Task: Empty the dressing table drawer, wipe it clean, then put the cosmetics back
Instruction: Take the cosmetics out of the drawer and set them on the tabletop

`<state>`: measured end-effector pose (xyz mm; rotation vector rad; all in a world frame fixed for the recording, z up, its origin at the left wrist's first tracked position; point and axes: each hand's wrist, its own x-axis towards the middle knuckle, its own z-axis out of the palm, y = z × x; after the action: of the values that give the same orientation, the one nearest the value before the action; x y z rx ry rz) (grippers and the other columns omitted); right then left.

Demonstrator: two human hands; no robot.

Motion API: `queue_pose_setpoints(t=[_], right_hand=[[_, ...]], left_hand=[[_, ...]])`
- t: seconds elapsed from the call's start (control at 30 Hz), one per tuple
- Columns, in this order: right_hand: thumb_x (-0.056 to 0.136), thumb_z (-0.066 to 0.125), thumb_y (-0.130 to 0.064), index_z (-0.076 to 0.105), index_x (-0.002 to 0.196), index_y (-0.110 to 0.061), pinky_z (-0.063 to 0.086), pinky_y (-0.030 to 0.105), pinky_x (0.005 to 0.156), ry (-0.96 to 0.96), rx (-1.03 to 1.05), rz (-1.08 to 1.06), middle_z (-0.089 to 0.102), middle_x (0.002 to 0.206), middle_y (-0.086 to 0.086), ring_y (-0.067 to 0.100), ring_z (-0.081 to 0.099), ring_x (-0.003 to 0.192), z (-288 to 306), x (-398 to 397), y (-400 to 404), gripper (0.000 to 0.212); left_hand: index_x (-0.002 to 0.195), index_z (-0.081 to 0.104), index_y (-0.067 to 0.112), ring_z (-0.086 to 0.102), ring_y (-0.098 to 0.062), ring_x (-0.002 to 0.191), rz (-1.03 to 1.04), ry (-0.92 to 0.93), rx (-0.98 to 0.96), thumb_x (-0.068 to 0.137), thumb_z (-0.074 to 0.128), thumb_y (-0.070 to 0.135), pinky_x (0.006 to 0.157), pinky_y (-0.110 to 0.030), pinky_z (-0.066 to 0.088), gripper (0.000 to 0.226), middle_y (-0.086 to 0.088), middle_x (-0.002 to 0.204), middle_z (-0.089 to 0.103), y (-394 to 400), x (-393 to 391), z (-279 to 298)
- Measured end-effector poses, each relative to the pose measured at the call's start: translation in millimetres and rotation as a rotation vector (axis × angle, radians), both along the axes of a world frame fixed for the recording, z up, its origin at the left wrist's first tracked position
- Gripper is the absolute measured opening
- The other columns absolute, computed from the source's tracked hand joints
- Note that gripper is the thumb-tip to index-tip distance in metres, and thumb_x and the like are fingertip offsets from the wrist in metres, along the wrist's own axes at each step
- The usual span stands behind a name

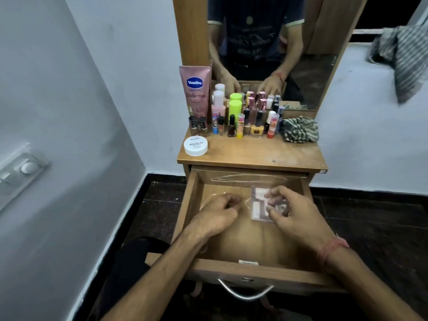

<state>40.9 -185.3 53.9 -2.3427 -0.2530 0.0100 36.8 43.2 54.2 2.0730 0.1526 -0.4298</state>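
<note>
brown wooden dressing tabletop carries pink vaseline tube, cluster of small cosmetic bottles, white round nail-polish-remover tub, crumpled striped cloth.

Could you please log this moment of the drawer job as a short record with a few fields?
drawer: pulled open, nearly emptied
left hand: in the drawer, fingers curled; whether they pinch something is unclear
right hand: grip on a small clear packet
tabletop: nail polish bottles, pink lotion tube, white jar
cloth: bunched at the tabletop's right
</note>
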Motion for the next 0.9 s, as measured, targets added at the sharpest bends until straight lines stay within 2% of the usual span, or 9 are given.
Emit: queue_pose_setpoints(t=[0.1,0.2,0.3,0.37,0.43,0.5,0.63,0.77,0.9], right_hand=[[0.093,0.077,-0.024,0.068,0.108,-0.037,0.062,0.036,0.082,-0.053,-0.142,-0.016,0.067,0.103,-0.019,0.001,0.066,0.096,-8,-9,-17,0.022],[0.092,0.075,-0.03,0.066,0.11,-0.038,0.06,0.035,0.082,-0.127,-0.209,0.01,0.067,0.109,-0.021,0.002,0.063,0.092,-9,-18,-13,0.022],[0.092,0.074,-0.033,0.063,0.11,-0.041,0.056,0.034,0.079,-0.18,-0.234,-0.004,0.065,0.11,-0.022,-0.003,0.055,0.08,-7,-21,-12,0.023],[0.092,0.074,-0.033,0.063,0.11,-0.041,0.05,0.031,0.073,-0.194,-0.235,-0.029,0.063,0.11,-0.023,-0.008,0.048,0.071,-5,-21,-14,0.023],[0.092,0.074,-0.033,0.064,0.111,-0.04,0.045,0.028,0.072,-0.201,-0.234,-0.034,0.062,0.111,-0.022,-0.007,0.047,0.071,-5,-23,-15,0.023],[0.091,0.076,-0.032,0.065,0.111,-0.039,0.046,0.026,0.073,-0.214,-0.225,-0.033,0.062,0.11,-0.021,-0.002,0.05,0.077,-6,-25,-16,0.024],[0.09,0.078,-0.038,0.066,0.113,-0.037,0.05,0.029,0.085,-0.246,-0.224,0.019,0.061,0.113,-0.019,0.006,0.053,0.102,-5,-26,-17,0.026],[0.086,0.074,-0.054,0.065,0.119,-0.042,0.04,0.037,0.106,-0.296,-0.165,0.114,0.056,0.128,-0.026,0.005,0.05,0.124,0,-29,-14,0.036],[0.09,0.082,-0.04,0.067,0.126,-0.032,0.046,0.033,0.114,-0.375,-0.021,0.174,0.054,0.142,-0.017,0.008,0.052,0.137,10,-24,-3,0.04]], left_hand=[[0.145,0.069,0.025,0.063,-0.013,0.128,-0.003,0.004,0.078,0.111,0.065,0.038,0.112,-0.029,0.049,0.037,0.009,0.136,0.07,-24,8,-4],[0.135,0.074,0.023,0.071,-0.021,0.123,0.074,0.038,0.083,0.102,0.067,0.051,0.11,-0.036,0.056,0.044,0.001,0.131,0.077,-43,13,-5],[0.118,0.08,0.019,0.078,-0.023,0.091,0.15,0.122,0.048,0.083,0.066,0.057,0.088,-0.034,0.063,0.053,-0.002,0.101,0.082,-54,16,-5],[0.113,0.08,0.018,0.072,-0.021,0.066,0.204,0.172,-0.036,0.088,0.073,0.05,0.067,-0.029,0.056,0.042,-0.003,0.081,0.079,-57,17,-6],[0.112,0.079,0.017,0.065,-0.018,0.056,0.231,0.207,-0.067,0.098,0.079,0.039,0.057,-0.026,0.052,0.026,-0.002,0.074,0.073,-58,16,-5],[0.11,0.073,0.014,0.069,-0.015,0.067,0.245,0.247,-0.144,0.104,0.077,0.027,0.055,-0.029,0.059,0.015,-0.002,0.084,0.073,-56,11,-2],[0.114,0.064,0.01,0.076,-0.018,0.095,0.286,0.298,-0.377,0.109,0.071,0.01,0.067,-0.036,0.071,0.009,-0.01,0.114,0.076,-38,-9,11],[0.115,0.073,0.004,0.08,-0.017,0.089,0.365,0.247,-0.477,0.105,0.076,0.01,0.065,-0.037,0.071,0.012,-0.012,0.112,0.08,-2,-25,22],[0.122,0.076,-0.005,0.08,-0.018,0.083,0.363,0.227,-0.67,0.105,0.073,0.007,0.067,-0.034,0.07,0.021,-0.018,0.11,0.084,28,-25,47]])
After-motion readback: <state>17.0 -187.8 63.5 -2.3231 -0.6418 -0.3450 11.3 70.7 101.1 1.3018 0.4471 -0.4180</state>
